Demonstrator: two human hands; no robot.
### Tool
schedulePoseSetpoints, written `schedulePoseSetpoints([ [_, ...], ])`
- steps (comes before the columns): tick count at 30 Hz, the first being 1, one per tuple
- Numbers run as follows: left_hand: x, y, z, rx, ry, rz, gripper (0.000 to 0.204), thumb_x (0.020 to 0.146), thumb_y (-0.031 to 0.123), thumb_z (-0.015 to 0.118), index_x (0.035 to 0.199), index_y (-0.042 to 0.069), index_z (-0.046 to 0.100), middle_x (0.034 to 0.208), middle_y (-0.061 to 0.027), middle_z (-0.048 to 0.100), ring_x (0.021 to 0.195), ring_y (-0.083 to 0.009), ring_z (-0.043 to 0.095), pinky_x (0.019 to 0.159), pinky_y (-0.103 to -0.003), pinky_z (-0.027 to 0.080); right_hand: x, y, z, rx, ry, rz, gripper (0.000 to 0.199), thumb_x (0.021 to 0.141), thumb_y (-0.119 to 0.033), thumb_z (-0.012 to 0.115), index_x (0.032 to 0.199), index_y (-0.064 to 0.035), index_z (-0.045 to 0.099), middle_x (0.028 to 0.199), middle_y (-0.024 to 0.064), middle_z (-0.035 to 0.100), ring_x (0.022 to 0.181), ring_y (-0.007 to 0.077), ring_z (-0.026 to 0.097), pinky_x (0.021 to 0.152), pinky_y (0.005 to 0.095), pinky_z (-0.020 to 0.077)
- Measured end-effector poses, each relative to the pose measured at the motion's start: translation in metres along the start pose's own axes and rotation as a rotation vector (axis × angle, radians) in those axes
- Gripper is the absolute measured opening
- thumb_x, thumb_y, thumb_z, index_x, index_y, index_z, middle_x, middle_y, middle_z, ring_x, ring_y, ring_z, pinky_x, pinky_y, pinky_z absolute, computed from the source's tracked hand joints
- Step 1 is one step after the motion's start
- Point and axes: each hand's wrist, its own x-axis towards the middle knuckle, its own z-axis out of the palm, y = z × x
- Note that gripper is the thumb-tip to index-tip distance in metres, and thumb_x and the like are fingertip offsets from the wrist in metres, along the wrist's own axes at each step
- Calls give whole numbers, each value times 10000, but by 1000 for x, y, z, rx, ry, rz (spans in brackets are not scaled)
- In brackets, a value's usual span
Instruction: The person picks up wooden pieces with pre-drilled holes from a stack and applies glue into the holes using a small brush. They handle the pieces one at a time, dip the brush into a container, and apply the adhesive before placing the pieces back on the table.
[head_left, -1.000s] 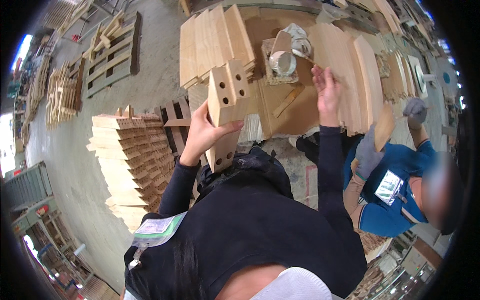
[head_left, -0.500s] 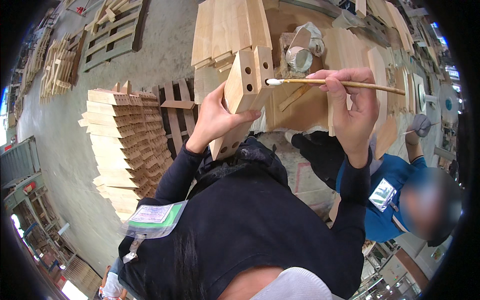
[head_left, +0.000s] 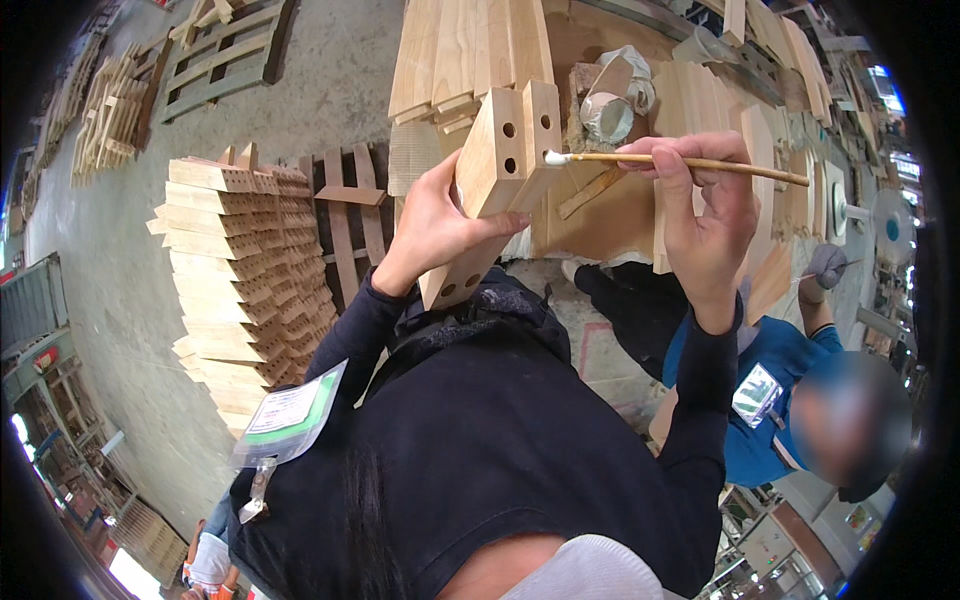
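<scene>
My left hand (head_left: 432, 222) is wrapped round two pale wooden pieces (head_left: 485, 160) held side by side, slanting up and away from me. Round holes are drilled in their ends, and more show near the lower end. My right hand (head_left: 705, 210) pinches a thin wooden stick (head_left: 640, 158) between thumb and fingers, nearly level. Its tip, coated in white paste that looks like glue, touches the lower hole in the end of the right-hand piece. Beyond the stick, a white-smeared cup (head_left: 607, 118) lies tilted on the cardboard-covered table (head_left: 575, 235).
At left rises a tall stack of drilled wooden pieces (head_left: 215, 250), beside a slatted pallet (head_left: 345, 225). Flat boards (head_left: 470, 50) lie at the table's far side, with more boards (head_left: 690, 95) to the right. A co-worker in blue (head_left: 750, 400) is close on my right.
The wooden pieces have shifted slightly to the right and away from me in the picture. The stick's white tip has moved a little right with them, staying at the same hole.
</scene>
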Motion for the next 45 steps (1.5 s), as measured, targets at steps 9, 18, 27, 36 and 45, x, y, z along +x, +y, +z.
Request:
schedulePoseSetpoints([
  [9, 1, -1, 0, 2, -4, -17, 796, 611, 296, 874, 1263, -29, 555, 1120, -143, 676, 1011, -206, 654, 907, -326, 493, 3, 3, 2, 98, 89, 4, 90, 952, -96, 606, 967, -28, 549, 861, 96, 714, 820, 142, 713, 705, 219, 549],
  [18, 3, -5, 1, -18, 2, -13, 798, 608, 290, 873, 1265, -31, 553, 1119, -147, 675, 1012, -207, 653, 913, -324, 490, 7, 0, -5, 129, 78, 16, 79, 966, -64, 566, 996, -6, 522, 888, 152, 698, 814, 184, 710, 734, 260, 570],
  [27, 2, -3, 6, -16, -18, 7, 786, 605, 295, 868, 1259, -18, 564, 1110, -145, 679, 1001, -203, 656, 904, -326, 492, 21, 8, 2, 159, 95, -7, 88, 967, -66, 567, 991, 9, 528, 888, 145, 693, 803, 179, 709, 723, 254, 575],
  [36, -1, -3, 6, -8, -8, 17, 794, 598, 303, 865, 1263, -13, 566, 1089, -145, 688, 980, -208, 666, 892, -328, 499, 24, 0, 3, 97, 66, 32, 93, 955, -72, 595, 968, 3, 541, 837, 110, 693, 790, 158, 712, 686, 221, 565],
  [45, -4, -6, 7, 13, 11, 28, 813, 594, 326, 864, 1278, 3, 565, 1091, -147, 688, 976, -209, 669, 888, -327, 501, 23, -2, -1, 74, 60, -24, 91, 953, -64, 592, 979, 9, 544, 836, 115, 695, 780, 158, 714, 687, 217, 567],
])
